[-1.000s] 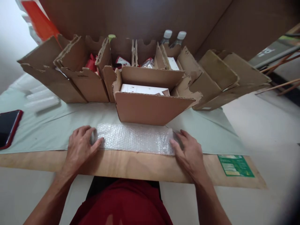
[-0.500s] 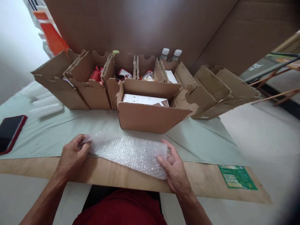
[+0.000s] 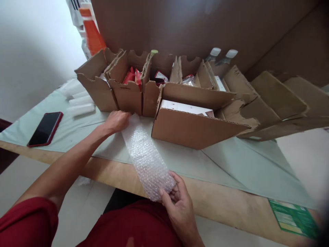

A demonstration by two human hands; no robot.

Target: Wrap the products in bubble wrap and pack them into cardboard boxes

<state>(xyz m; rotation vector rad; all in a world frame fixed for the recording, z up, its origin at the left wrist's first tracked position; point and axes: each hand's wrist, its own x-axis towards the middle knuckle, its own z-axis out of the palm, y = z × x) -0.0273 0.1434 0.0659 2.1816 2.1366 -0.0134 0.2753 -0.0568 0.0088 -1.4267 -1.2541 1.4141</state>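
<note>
A strip of clear bubble wrap point(image 3: 147, 154) stretches slantwise between my hands over the table's front part. My left hand point(image 3: 117, 121) grips its far end, close to the front of the cardboard boxes; the fingertips are partly hidden. At the near end, my right hand point(image 3: 179, 202) pinches the wrap between thumb and fingers, above the table's front edge. Just right of the strip stands an open cardboard box point(image 3: 192, 130) with a white box point(image 3: 186, 108) inside it.
Behind runs a row of open cardboard bins point(image 3: 128, 92), some holding red packets point(image 3: 132, 76). A phone point(image 3: 45, 128) lies at left, near rolls of clear wrap point(image 3: 81, 104). An orange bottle point(image 3: 93, 36) and bottles with white caps point(image 3: 215, 52) stand behind. A green card point(image 3: 293, 218) lies at front right.
My left hand has moved forward toward the boxes, my right hand back toward my body. The bubble wrap has swung from lying crosswise to slanting away from me. The camera view has turned left.
</note>
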